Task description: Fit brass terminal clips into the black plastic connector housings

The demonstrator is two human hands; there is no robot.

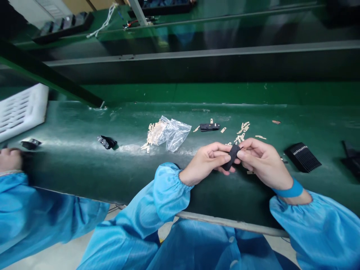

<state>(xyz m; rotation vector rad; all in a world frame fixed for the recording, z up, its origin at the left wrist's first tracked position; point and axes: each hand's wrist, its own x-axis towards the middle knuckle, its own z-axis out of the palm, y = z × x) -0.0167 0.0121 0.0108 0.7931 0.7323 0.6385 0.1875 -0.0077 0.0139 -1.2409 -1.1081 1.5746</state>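
Between my two hands is a small oblong black plastic part (pixel 232 157), held tilted just above the bench. My left hand (pixel 206 161) grips it from the left, thumb on the near face and fingers behind. At its right edge, my right hand (pixel 260 161) is closed in a pinch, thumb against the part; a small piece may be in those fingertips, but I cannot make it out. Flat pale metal tabs (pixel 243 129) lie scattered just beyond my hands. Another black part (pixel 209 127) rests on the bench behind, with a tab beside it.
A clear plastic bag (pixel 176 133) spills pale tabs left of my hands. Stacked black parts (pixel 303 156) sit at right. Another black part (pixel 107 142) lies at left. A co-worker's hand (pixel 10 160), a white slotted tray (pixel 24 108) and a slanted green post (pixel 56 77) are farther left.
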